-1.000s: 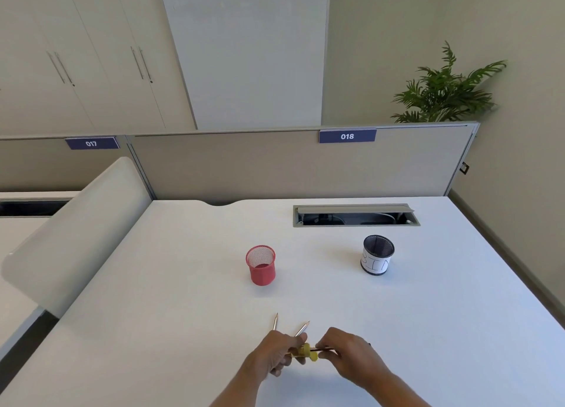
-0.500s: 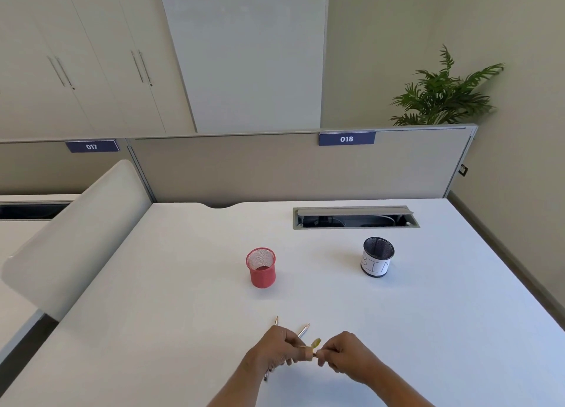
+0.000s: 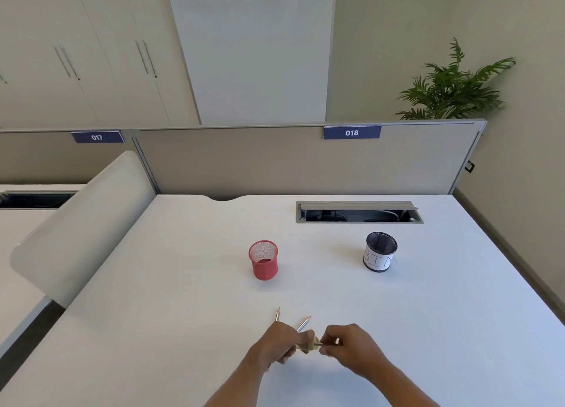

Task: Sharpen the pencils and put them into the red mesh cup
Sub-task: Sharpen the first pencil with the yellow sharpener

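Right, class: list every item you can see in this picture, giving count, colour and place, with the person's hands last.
red mesh cup: one, red, desk centre.
black mesh cup: one, black with white label, right of red cup.
pencils: two tips showing, silvery, beside left hand; a third in right hand, mostly hidden.
sharpener: one, yellow, between hands.
cable hatch: one, grey, desk back.
plant: one, green, behind partition.
left hand: holds sharpener.
right hand: pinches pencil.

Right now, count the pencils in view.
3: two thin metallic-looking pencils poking out past the left hand, one thin pencil gripped by the right hand. Others may be hidden.
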Demonstrator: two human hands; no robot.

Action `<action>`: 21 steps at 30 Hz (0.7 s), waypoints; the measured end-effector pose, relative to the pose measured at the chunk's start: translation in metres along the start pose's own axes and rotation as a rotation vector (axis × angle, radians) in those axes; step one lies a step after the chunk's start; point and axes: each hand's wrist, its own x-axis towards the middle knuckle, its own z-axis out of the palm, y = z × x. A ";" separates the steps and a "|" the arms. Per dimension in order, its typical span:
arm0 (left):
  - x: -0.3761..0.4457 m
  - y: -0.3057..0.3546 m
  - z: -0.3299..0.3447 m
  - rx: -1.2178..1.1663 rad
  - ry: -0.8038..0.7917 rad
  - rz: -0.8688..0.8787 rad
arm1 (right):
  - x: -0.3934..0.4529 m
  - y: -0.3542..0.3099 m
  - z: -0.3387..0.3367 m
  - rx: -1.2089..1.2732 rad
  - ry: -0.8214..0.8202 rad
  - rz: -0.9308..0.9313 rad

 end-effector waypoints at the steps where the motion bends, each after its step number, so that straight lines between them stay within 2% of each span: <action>1: 0.001 -0.001 0.000 -0.009 0.007 -0.039 | -0.001 -0.001 0.002 -0.111 0.124 -0.052; 3: 0.001 0.000 -0.001 -0.064 0.042 -0.083 | 0.002 -0.001 0.009 -0.253 0.347 -0.245; 5: 0.003 0.000 -0.004 -0.094 0.091 -0.101 | 0.005 -0.005 0.013 -0.308 0.478 -0.442; 8: 0.006 -0.001 -0.007 -0.094 0.141 -0.115 | 0.007 -0.012 0.012 -0.323 0.530 -0.555; 10: 0.009 -0.001 -0.006 -0.062 0.180 -0.097 | 0.007 -0.014 0.010 -0.346 0.526 -0.550; 12: 0.010 -0.001 -0.006 -0.021 0.226 -0.060 | 0.005 -0.016 0.008 -0.338 0.437 -0.432; 14: 0.013 -0.001 -0.005 0.037 0.258 0.007 | 0.006 -0.015 0.008 -0.253 0.281 -0.231; 17: 0.015 0.000 -0.004 0.136 0.284 0.110 | 0.008 -0.017 0.004 0.082 0.075 0.037; 19: 0.016 0.000 -0.003 0.183 0.294 0.166 | 0.007 -0.014 0.000 0.358 -0.070 0.113; 21: 0.017 0.000 0.000 0.214 0.291 0.222 | 0.005 -0.009 -0.006 0.513 -0.254 0.191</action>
